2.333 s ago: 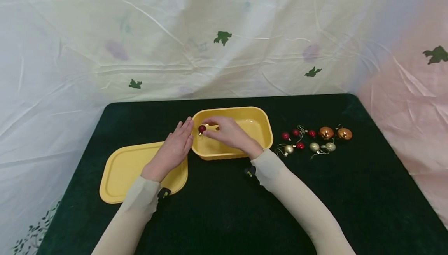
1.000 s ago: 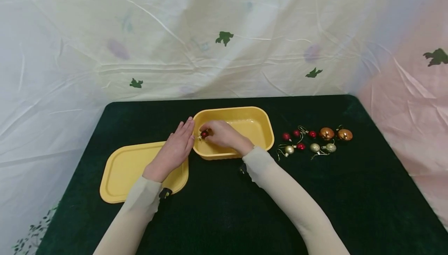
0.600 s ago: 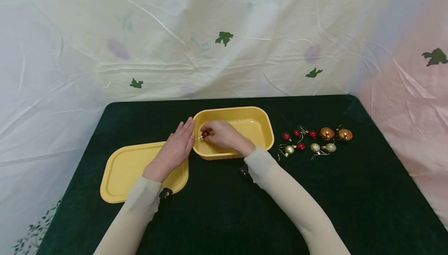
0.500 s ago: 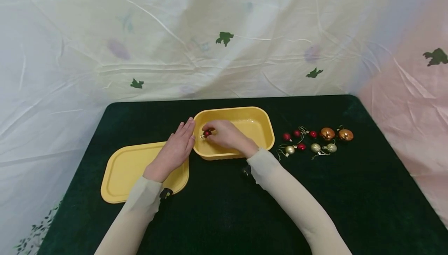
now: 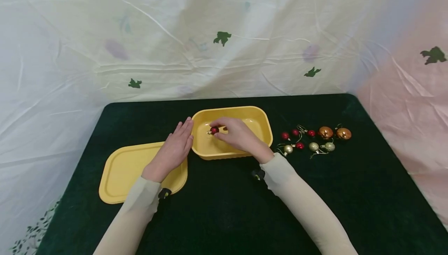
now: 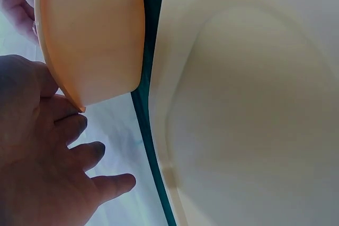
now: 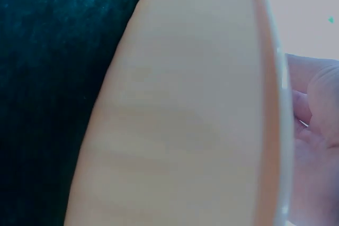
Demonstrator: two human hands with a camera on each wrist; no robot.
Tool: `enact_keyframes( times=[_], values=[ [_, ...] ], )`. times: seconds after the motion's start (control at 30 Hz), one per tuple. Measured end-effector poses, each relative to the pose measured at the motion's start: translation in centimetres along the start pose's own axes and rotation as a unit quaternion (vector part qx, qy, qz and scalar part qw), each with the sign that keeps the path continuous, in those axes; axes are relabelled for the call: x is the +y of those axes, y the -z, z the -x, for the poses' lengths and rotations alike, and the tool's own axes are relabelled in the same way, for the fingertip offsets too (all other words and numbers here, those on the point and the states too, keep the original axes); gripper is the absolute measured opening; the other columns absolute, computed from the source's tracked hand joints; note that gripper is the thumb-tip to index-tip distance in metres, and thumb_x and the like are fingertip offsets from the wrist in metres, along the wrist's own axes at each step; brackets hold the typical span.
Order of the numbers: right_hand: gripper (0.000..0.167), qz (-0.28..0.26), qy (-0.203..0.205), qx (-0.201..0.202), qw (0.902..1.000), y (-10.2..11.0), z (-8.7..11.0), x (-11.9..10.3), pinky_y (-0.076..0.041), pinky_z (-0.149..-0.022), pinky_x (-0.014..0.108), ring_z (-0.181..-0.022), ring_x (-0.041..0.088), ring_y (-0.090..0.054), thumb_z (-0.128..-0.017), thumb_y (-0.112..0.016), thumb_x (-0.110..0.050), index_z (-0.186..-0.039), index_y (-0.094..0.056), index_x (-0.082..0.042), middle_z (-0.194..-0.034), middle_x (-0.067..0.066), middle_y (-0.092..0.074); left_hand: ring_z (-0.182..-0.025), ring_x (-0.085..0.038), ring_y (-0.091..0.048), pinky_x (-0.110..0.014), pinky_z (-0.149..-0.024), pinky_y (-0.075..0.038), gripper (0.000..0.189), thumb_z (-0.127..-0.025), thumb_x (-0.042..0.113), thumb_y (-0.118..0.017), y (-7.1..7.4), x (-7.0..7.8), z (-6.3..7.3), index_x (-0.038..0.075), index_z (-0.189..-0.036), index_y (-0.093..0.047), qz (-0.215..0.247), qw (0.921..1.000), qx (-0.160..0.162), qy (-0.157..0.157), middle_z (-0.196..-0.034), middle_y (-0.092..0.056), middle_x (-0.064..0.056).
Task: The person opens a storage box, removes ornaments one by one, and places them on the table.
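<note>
A yellow plastic box (image 5: 259, 138) stands at the middle of the table. My left hand (image 5: 174, 150) lies with straight fingers against its left end; in the left wrist view the left hand (image 6: 47, 146) touches the box's rim. Over the box's inside, my right hand (image 5: 238, 134) pinches a small dark red Christmas bauble (image 5: 214, 130) between thumb and fingers, its gold cap pointing left. Another dark red spot shows farther inside the grip, too hidden to identify. The right wrist view has the right hand (image 7: 318, 146) partly behind the box wall (image 7: 185, 104).
A yellow lid (image 5: 122, 173) lies flat left of the box, partly under my left arm. Right of the box are several red baubles (image 5: 285, 135), a gold one (image 5: 288, 149), glittery ones (image 5: 314, 147) and copper ones (image 5: 326, 132). A dark green cloth (image 5: 217, 208) covers the table.
Compared with a second ago, my right hand has shifted right and slightly up inside the box's outline, the red bauble moving with it. My left hand stays against the box.
</note>
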State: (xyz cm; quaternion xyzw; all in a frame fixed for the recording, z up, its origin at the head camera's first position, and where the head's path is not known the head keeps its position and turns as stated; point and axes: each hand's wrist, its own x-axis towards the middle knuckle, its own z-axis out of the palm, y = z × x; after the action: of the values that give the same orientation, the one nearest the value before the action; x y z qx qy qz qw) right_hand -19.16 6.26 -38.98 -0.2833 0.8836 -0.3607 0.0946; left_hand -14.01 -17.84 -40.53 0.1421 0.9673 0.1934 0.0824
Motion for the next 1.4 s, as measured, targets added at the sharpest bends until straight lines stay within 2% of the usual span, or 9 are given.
enact_keyframes(
  times=[0.27,0.5,0.73,0.87,1.4],
  values=[
    [0.033,-0.017,0.014,0.019,0.9996,1.3,2.0,-0.1,-0.053,-0.102,0.041,-0.115,0.020,-0.066,-0.099,-0.073,-0.018,-0.130,-0.071,-0.010,-0.123,0.001,-0.072,-0.158,-0.034,-0.012,-0.065,-0.120,-0.023,0.061,-0.114,0.037,-0.032,0.0,0.0,0.0,0.012,-0.167,-0.013,0.000,1.0000,-0.002,0.002,-0.174,-0.009,-0.006],
    [0.033,-0.012,0.028,0.039,0.9987,2.2,3.7,0.1,-0.055,-0.099,0.043,-0.113,0.022,-0.066,-0.098,-0.074,-0.018,-0.129,-0.071,-0.009,-0.121,0.002,-0.073,-0.159,-0.034,-0.011,-0.065,-0.120,-0.023,0.061,-0.114,0.037,-0.031,0.0,0.1,0.0,0.012,-0.167,-0.013,0.000,1.0000,-0.006,0.000,-0.174,-0.009,-0.006],
    [0.036,-0.029,0.009,0.048,0.9984,3.4,5.3,0.3,-0.054,-0.102,0.043,-0.117,0.022,-0.063,-0.098,-0.074,-0.020,-0.132,-0.069,-0.009,-0.127,0.003,-0.070,-0.159,-0.033,-0.010,-0.064,-0.121,-0.021,0.061,-0.114,0.038,-0.030,0.1,0.1,0.0,0.013,-0.167,-0.012,0.005,1.0000,-0.008,-0.003,-0.174,-0.006,-0.003],
    [0.036,-0.025,0.015,0.066,0.9974,3.9,6.2,0.5,-0.054,-0.101,0.043,-0.118,0.020,-0.064,-0.098,-0.074,-0.021,-0.131,-0.070,-0.009,-0.129,0.003,-0.070,-0.159,-0.033,-0.009,-0.064,-0.121,-0.021,0.061,-0.114,0.037,-0.030,0.1,0.1,0.0,0.012,-0.167,-0.012,0.008,0.9999,-0.010,-0.001,-0.174,-0.006,-0.004],
    [0.035,-0.009,0.000,0.126,0.9920,5.9,10.0,1.7,-0.056,-0.098,0.049,-0.112,0.023,-0.067,-0.097,-0.076,-0.023,-0.129,-0.071,-0.009,-0.123,0.004,-0.071,-0.159,-0.032,-0.007,-0.064,-0.122,-0.019,0.061,-0.114,0.036,-0.031,0.1,0.1,0.1,0.014,-0.167,-0.010,0.017,0.9997,-0.014,0.009,-0.174,-0.004,-0.001]
  ],
)
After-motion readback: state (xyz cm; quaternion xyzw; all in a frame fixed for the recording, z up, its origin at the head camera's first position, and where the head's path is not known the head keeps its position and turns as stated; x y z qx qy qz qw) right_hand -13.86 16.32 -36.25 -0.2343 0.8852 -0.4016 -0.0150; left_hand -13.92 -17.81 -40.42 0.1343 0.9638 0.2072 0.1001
